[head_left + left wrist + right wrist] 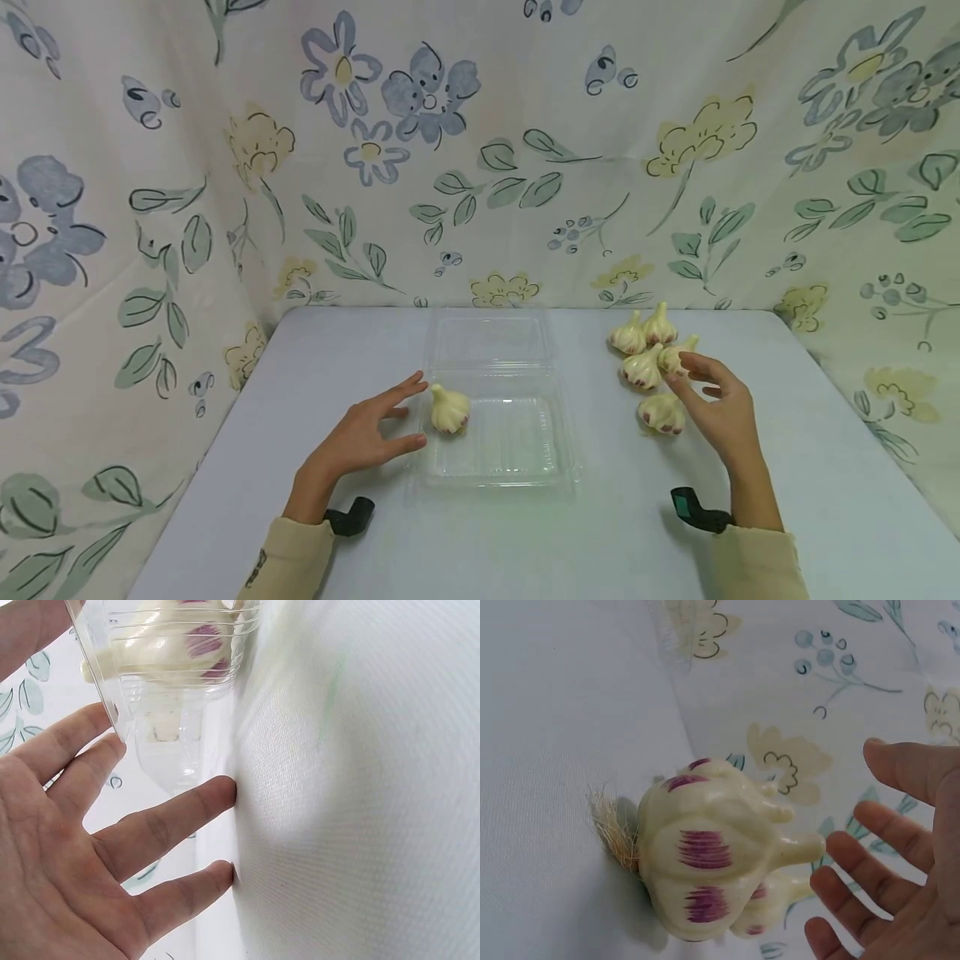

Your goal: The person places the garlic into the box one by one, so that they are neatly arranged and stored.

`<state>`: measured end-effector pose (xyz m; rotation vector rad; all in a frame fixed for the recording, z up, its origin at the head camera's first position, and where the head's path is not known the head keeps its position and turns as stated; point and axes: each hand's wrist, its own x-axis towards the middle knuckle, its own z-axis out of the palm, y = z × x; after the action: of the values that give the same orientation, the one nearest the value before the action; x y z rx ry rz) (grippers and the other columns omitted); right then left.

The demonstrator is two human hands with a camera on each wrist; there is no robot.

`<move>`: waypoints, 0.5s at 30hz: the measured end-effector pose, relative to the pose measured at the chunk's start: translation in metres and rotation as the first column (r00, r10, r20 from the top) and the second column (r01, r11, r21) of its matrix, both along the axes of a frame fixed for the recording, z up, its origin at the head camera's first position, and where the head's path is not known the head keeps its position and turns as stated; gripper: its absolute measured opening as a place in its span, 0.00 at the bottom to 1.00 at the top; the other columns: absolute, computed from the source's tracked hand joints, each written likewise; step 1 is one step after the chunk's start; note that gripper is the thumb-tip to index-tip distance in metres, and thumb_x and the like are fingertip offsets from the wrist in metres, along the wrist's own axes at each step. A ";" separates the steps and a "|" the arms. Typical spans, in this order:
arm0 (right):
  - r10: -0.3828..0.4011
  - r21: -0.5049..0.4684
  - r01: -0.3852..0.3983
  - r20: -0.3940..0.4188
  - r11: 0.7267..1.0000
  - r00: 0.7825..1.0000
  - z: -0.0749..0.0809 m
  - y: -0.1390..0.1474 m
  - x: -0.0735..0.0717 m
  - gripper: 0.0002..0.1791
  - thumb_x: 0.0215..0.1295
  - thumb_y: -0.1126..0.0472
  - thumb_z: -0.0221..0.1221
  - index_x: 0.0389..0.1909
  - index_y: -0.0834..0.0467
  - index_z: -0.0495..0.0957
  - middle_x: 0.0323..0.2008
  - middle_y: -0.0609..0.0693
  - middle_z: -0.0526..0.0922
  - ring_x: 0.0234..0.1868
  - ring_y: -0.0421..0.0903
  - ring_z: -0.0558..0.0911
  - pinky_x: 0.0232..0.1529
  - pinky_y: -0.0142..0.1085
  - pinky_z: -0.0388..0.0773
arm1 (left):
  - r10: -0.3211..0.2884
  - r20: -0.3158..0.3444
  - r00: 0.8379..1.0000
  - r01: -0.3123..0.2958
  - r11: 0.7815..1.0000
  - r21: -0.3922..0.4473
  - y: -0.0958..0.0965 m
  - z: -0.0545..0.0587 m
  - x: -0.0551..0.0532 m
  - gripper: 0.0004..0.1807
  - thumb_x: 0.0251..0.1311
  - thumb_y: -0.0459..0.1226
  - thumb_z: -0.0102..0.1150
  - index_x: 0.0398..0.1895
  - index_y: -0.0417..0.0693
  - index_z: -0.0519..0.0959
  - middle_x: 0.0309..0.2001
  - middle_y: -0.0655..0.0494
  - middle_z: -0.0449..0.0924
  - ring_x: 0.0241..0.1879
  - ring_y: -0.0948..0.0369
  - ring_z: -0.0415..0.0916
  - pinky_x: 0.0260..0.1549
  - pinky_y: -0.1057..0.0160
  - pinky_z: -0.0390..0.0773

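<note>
My left hand (358, 435) is at the left edge of a clear plastic clamshell box (517, 437), its fingers spread. In the left wrist view, two fingertips touch the box rim and two others rest on the table. One garlic bulb (450, 409) sits upright in the left part of the box's base. My right hand (723, 412) hovers beside a small group of garlic bulbs (642, 367), its fingers loosely bent and holding nothing. Nearest to it lies a single bulb (662, 414); the right wrist view shows a purple-streaked bulb (705, 859) with a root tuft, apart from the fingers.
The box's lid (491, 340) lies folded back toward the rear of the white table (622, 533). A floral curtain (510, 192) hangs behind and at both sides. Each wrist wears a black camera mount (351, 517).
</note>
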<state>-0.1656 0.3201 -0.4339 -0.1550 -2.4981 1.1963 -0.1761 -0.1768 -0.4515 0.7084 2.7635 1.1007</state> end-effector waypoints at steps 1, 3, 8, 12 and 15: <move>-0.001 0.002 0.001 0.010 1.000 1.000 -0.001 0.001 0.000 0.29 0.71 0.46 0.62 0.65 0.60 0.76 0.62 0.61 0.79 0.52 0.32 0.73 0.51 0.37 0.68 | -0.001 -0.001 1.000 0.001 1.000 -0.001 0.000 0.000 0.000 0.43 0.61 0.51 0.70 0.78 0.60 0.64 0.81 0.60 0.56 0.58 0.45 0.83 0.61 0.29 0.71; -0.003 0.004 0.003 0.032 1.000 0.999 -0.002 0.004 0.000 0.30 0.71 0.45 0.62 0.66 0.60 0.75 0.63 0.61 0.79 0.53 0.38 0.74 0.49 0.34 0.68 | -0.002 0.001 1.000 0.002 1.000 0.001 0.000 0.000 0.000 0.43 0.61 0.52 0.70 0.78 0.59 0.64 0.81 0.61 0.56 0.58 0.45 0.83 0.61 0.30 0.71; 0.007 0.011 -0.008 0.099 1.000 0.995 -0.006 0.012 0.000 0.32 0.72 0.44 0.61 0.67 0.60 0.74 0.64 0.61 0.78 0.57 0.51 0.75 0.47 0.29 0.68 | 0.005 0.016 1.000 -0.005 1.000 -0.004 -0.001 0.000 0.000 0.43 0.60 0.52 0.70 0.78 0.61 0.64 0.81 0.62 0.55 0.58 0.45 0.83 0.62 0.30 0.70; 0.046 0.016 -0.049 0.167 0.999 0.985 -0.011 0.017 0.000 0.33 0.72 0.43 0.60 0.68 0.61 0.72 0.65 0.61 0.77 0.57 0.50 0.74 0.46 0.28 0.69 | 0.018 0.024 1.000 -0.017 1.000 -0.003 0.000 0.001 0.000 0.43 0.59 0.52 0.71 0.78 0.62 0.64 0.81 0.64 0.55 0.59 0.46 0.83 0.63 0.30 0.70; 0.080 0.008 -0.084 0.214 0.996 0.974 -0.015 0.021 -0.001 0.34 0.73 0.42 0.58 0.69 0.60 0.71 0.66 0.60 0.75 0.55 0.41 0.73 0.47 0.27 0.69 | 0.021 0.026 0.999 -0.021 1.000 -0.001 0.000 0.002 0.001 0.44 0.59 0.52 0.72 0.78 0.62 0.64 0.81 0.65 0.55 0.59 0.46 0.83 0.63 0.31 0.70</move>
<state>-0.1671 0.3408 -0.4486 -0.1868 -2.7236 1.2506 -0.1754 -0.1767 -0.4500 0.6614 2.7563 1.1045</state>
